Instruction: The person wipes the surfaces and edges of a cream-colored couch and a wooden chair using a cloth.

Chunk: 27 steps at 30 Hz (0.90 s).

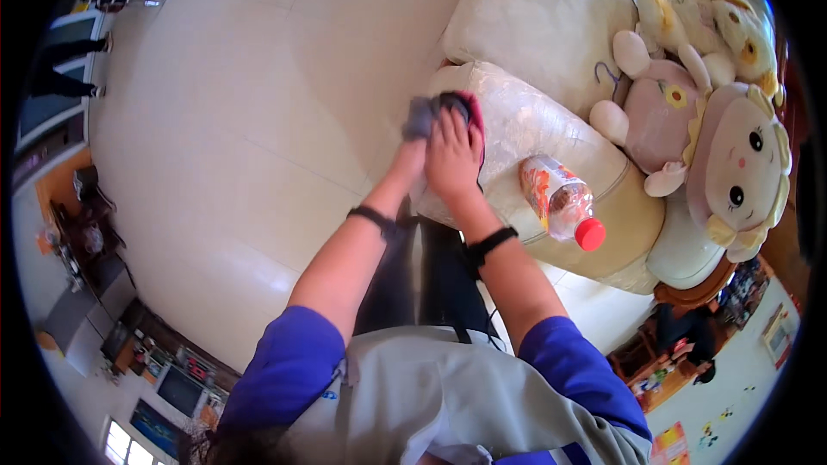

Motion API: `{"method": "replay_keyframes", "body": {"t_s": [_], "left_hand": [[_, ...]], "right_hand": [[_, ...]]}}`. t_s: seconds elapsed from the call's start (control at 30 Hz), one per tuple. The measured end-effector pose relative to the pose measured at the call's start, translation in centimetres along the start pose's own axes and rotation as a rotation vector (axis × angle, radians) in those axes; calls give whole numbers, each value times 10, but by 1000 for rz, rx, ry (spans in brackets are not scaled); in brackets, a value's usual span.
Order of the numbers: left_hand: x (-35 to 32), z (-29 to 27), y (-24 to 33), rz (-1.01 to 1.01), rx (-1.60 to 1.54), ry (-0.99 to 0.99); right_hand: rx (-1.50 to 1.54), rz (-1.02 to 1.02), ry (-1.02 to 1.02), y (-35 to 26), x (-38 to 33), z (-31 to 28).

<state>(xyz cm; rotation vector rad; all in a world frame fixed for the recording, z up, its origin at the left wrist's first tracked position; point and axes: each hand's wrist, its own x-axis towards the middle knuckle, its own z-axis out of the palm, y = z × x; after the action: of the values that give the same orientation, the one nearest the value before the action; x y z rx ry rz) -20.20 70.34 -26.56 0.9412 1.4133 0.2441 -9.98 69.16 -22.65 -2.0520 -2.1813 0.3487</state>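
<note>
Both my arms reach forward to the near end of the sofa's pale armrest (pixel 525 108). My left hand (pixel 412 158) is closed on a grey cloth (pixel 419 118), blurred by motion. Beside it, my right hand (pixel 451 155) grips a dark item with a pinkish-red edge (pixel 473 108); its fingers lie over the top, and its kind is hard to make out. Cloth and item are close together, and I cannot tell whether they touch. To the right of my right hand, a clear plastic bottle with a red cap and orange label (pixel 562 202) lies on the armrest.
A large plush doll (pixel 663 108) and a dog-like plush toy (pixel 732 34) lie on the sofa (pixel 543 9), with a hanger hook (pixel 607 76) nearby. Pale floor tiles (pixel 250 120) stretch left. Another person (pixel 685 331) is at the lower right; someone's legs (pixel 69 65) show far left.
</note>
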Motion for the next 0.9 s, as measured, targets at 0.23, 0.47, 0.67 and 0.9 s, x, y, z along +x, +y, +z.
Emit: {"method": "replay_keyframes", "body": {"t_s": [0.23, 0.47, 0.67, 0.9], "left_hand": [[32, -13, 54, -87, -691, -32], [-44, -12, 10, -411, -669, 6], [-38, -13, -6, -492, -703, 8], [41, -38, -5, -384, -908, -349]], "right_hand": [[-102, 175, -142, -9, 56, -10], [-70, -56, -57, -36, -41, -25], [61, 36, -168, -37, -34, -3], [78, 355, -56, -48, 22, -3]]}}
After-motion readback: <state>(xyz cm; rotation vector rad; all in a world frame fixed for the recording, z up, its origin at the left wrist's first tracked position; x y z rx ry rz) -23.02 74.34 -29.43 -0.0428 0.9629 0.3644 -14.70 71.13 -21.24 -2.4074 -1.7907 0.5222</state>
